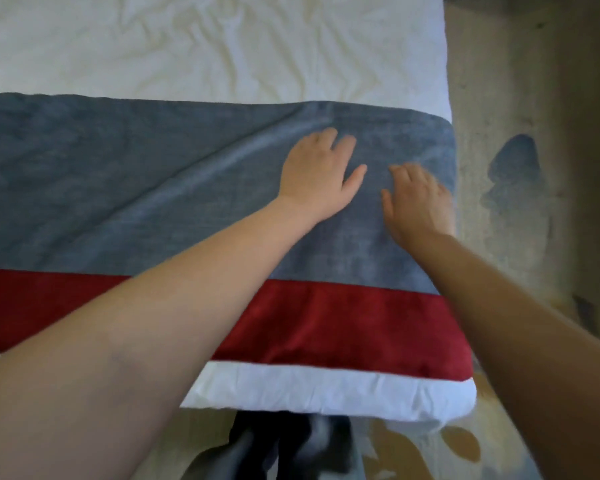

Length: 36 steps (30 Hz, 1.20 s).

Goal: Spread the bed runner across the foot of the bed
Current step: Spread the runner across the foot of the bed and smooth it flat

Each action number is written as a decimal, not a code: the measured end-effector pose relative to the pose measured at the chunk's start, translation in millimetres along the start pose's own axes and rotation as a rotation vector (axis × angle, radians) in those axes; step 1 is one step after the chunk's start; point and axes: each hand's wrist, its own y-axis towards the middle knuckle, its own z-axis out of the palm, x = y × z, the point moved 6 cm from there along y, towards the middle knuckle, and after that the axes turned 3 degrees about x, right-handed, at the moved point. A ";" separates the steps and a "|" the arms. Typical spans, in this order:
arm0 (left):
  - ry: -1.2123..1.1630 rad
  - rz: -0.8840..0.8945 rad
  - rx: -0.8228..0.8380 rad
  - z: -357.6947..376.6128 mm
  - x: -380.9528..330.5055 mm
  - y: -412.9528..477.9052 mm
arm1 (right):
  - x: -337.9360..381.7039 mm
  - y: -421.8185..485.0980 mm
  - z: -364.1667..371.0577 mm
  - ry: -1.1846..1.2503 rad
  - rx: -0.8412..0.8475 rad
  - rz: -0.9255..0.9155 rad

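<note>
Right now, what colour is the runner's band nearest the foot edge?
The fabric band is dark red, clearest in head view.

The bed runner [153, 188] is grey-blue with a deep red band (plain, unpatterned) over a white sheet [222, 46].

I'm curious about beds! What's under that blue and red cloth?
White bedding shows beyond both long edges of the bed runner, so it runs underneath. The left hand and right hand rest on top. The part directly beneath is covered.
</note>
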 end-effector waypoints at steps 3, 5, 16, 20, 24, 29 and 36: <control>-0.036 0.056 0.027 7.7 -24.2 -62.8 | 8.4 -69.7 10.5 -0.006 0.048 -0.001; -0.062 0.098 0.074 18.5 -40.7 -102.5 | 6.1 -112.6 20.6 -0.009 0.109 0.027; 0.099 0.307 0.371 81.6 -100.2 -237.6 | -8.8 -246.1 66.3 -0.096 0.309 -0.116; 0.146 0.225 0.274 73.9 -110.3 -232.6 | -3.3 -234.7 54.0 -0.166 0.177 -0.138; 0.161 0.218 0.308 89.7 -116.7 -239.9 | -10.6 -242.0 50.6 -0.120 0.060 -0.175; 0.181 0.210 0.293 93.2 -116.4 -248.4 | -14.7 -255.4 58.1 -0.157 0.062 -0.158; 0.233 0.066 0.273 73.1 -44.4 -280.2 | 38.7 -254.3 62.8 -0.115 0.025 -0.248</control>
